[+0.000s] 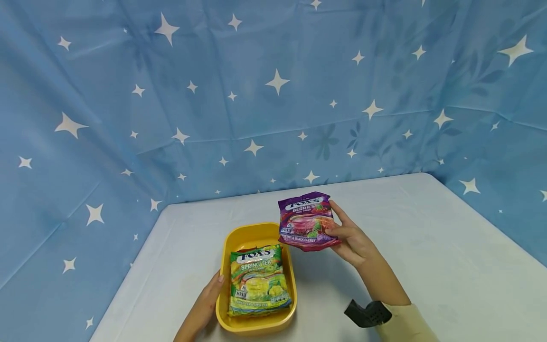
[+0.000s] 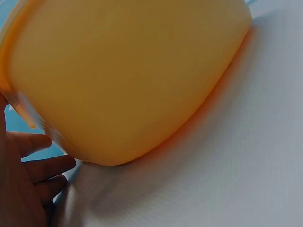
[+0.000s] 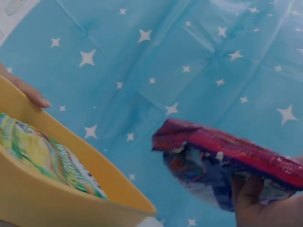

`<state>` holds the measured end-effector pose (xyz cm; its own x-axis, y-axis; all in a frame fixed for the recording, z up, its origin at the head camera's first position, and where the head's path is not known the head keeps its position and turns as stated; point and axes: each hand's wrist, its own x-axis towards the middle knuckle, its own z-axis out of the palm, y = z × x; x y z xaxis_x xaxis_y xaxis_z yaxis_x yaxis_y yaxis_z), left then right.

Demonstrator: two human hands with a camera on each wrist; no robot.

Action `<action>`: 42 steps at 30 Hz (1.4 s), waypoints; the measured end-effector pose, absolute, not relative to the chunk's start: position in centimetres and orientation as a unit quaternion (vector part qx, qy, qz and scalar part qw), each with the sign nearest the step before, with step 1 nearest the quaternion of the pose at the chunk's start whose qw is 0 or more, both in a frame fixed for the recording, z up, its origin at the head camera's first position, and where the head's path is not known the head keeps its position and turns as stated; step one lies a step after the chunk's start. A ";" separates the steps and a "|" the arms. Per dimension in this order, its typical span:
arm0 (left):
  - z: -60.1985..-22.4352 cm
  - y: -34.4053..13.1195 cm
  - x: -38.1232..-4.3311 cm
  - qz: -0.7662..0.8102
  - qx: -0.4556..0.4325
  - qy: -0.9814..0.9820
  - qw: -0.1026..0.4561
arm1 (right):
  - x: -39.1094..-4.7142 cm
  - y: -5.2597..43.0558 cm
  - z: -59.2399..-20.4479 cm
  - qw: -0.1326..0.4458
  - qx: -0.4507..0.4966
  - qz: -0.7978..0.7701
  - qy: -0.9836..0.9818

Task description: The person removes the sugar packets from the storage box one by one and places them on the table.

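Observation:
A purple candy bag labelled Fox's Berries is held in the air by my right hand, which grips its right edge between thumb and fingers. In the right wrist view the candy bag is seen from its edge. Just left of and below it stands a yellow plastic tub. Inside the tub lies a green candy bag labelled Fox's Spring Tea. My left hand rests against the tub's left side. In the left wrist view, the fingers look extended beside the tub wall.
The tub stands on a table with a white cloth. Behind the table hangs a blue curtain with white stars. A black wrist strap device sits on my right forearm.

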<state>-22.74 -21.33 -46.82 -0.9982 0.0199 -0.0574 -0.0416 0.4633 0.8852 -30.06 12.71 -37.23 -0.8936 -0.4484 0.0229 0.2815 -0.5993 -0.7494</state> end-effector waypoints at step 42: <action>-46.9 -21.4 -22.8 0.521 0.004 0.853 0.023 | -33.0 14.3 -41.6 0.202 -0.082 -0.831 0.512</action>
